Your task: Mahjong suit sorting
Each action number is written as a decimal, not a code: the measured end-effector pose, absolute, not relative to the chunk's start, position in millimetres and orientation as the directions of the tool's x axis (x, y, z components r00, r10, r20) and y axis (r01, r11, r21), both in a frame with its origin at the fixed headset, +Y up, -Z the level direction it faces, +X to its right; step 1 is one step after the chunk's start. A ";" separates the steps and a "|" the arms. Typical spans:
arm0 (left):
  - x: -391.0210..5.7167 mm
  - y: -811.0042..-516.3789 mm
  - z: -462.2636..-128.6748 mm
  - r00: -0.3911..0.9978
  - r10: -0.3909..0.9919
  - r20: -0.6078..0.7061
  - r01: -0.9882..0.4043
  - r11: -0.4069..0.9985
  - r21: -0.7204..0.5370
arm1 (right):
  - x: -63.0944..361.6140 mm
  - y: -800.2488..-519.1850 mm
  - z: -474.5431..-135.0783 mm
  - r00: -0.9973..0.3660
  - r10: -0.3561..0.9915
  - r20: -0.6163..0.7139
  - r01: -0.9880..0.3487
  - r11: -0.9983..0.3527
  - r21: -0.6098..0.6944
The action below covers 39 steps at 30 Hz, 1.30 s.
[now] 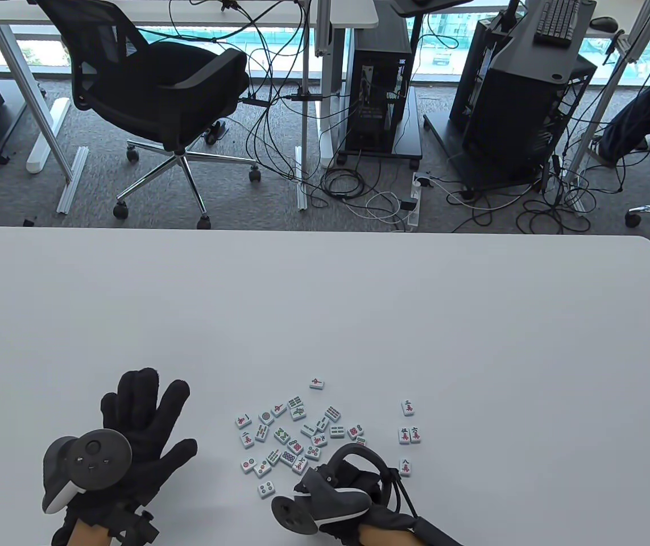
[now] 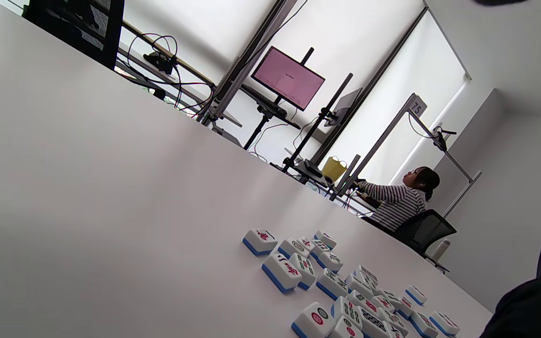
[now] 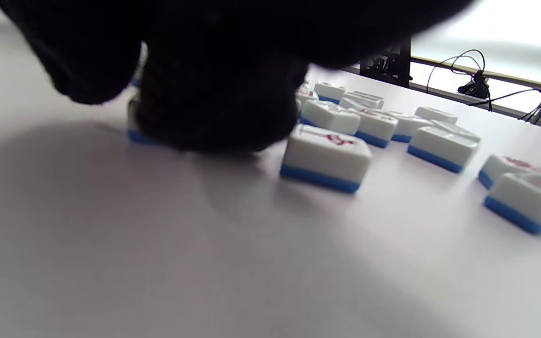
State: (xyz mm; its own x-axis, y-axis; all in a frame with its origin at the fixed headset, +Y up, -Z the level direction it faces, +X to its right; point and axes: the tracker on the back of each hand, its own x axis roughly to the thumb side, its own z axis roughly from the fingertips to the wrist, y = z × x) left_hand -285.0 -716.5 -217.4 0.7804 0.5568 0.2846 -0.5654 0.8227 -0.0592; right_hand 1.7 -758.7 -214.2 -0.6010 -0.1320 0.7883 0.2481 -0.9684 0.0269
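Many white mahjong tiles with blue backs lie face up in a loose cluster (image 1: pixel 290 438) near the table's front edge; they also show in the left wrist view (image 2: pixel 345 300). A few character tiles (image 1: pixel 409 435) lie apart to the right, and one lone tile (image 1: pixel 317 383) lies just beyond the cluster. My left hand (image 1: pixel 148 409) rests flat left of the cluster, fingers spread, holding nothing. My right hand (image 1: pixel 330 467) is curled at the cluster's near right edge. In the right wrist view its fingertips (image 3: pixel 214 108) press down on one tile (image 3: pixel 135 136), mostly hidden beneath them.
The white table (image 1: pixel 359 318) stretches far beyond the tiles. Another tile (image 3: pixel 324 157) lies just right of the covered one. An office chair (image 1: pixel 160 96), cables and computer stands are on the floor beyond the far edge.
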 end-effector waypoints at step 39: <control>-291.9 -713.9 -217.0 0.775 0.572 0.269 -0.585 0.810 -0.039 | 121.5 -721.5 -307.5 -0.879 -0.142 0.456 0.191 -0.980 0.063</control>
State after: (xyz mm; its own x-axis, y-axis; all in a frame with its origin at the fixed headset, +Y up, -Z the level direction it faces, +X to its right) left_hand -291.9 -713.9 -217.0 0.7749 0.5720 0.2691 -0.5847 0.8103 -0.0388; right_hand 121.5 -721.5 -307.5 -0.8787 -0.1420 0.4557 0.1910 -0.9796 0.0631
